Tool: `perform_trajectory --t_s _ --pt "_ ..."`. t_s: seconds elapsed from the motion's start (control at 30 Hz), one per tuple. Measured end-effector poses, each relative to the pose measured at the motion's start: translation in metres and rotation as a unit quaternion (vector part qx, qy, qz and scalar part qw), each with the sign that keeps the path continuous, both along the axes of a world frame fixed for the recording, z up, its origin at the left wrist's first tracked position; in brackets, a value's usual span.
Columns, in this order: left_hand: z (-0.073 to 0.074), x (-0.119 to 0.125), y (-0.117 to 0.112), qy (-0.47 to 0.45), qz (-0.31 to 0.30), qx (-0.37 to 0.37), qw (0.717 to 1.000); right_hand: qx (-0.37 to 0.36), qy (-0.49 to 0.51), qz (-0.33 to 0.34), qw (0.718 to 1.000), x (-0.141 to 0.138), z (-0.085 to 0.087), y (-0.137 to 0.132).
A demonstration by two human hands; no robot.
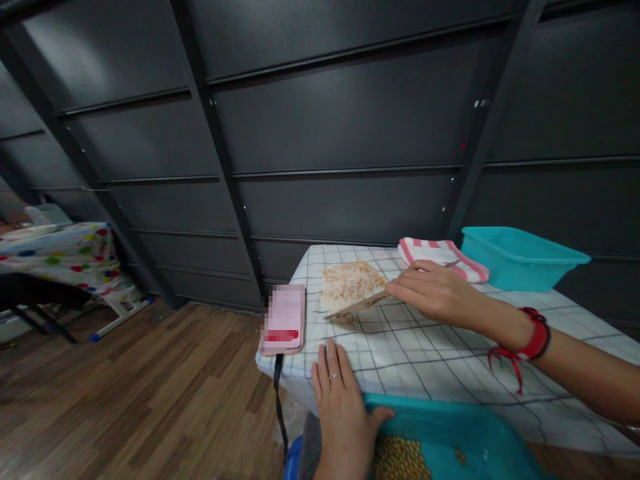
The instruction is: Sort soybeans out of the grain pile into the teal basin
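My right hand (430,290) is closed around a long, thin, flat strip (357,307), brownish with dark marks. Its pointed far end reaches down to the tablecloth, beside a pile of white and yellow grains (350,280). Whether the strip is a knife or a plain scraper I cannot tell. A few loose grains lie under its edge. My left hand (345,407) is open, with fingers stretched out at the table's front edge and the thumb over the rim of a teal bin (475,417). Yellow-green beans or peas (400,459) lie in that bin.
A pink phone (284,317) lies at the table's left edge, with a black strap (279,400) hanging down. Behind my right hand are a folded pink-and-white towel (430,250) and a second teal bin (523,257). A dark panelled wall (345,120) stands behind the checked tablecloth (425,353).
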State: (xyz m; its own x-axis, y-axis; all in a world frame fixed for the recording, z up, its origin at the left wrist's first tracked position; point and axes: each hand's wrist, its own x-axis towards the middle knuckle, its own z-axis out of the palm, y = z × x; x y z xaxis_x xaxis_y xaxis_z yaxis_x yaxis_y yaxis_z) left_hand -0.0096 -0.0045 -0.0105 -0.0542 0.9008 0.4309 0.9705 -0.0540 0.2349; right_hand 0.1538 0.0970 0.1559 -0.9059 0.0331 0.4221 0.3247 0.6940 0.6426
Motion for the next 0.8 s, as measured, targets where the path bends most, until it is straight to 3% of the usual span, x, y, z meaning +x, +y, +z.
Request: perform_trajectory --t_s 0.53,0.7,0.8 --pt "0.004 0.002 -0.001 0.007 0.006 0.009 1.0 -0.004 -0.026 -0.01 1.0 0.007 0.0 -0.01" --pt "0.01 0.007 -0.001 0.004 0.039 0.003 0.999 0.002 -0.013 -0.025 1.0 0.0 0.001 -0.011" --pt "0.008 0.006 -0.001 0.007 0.026 0.003 1.0 0.003 -0.02 -0.024 1.0 -0.005 0.001 -0.011"
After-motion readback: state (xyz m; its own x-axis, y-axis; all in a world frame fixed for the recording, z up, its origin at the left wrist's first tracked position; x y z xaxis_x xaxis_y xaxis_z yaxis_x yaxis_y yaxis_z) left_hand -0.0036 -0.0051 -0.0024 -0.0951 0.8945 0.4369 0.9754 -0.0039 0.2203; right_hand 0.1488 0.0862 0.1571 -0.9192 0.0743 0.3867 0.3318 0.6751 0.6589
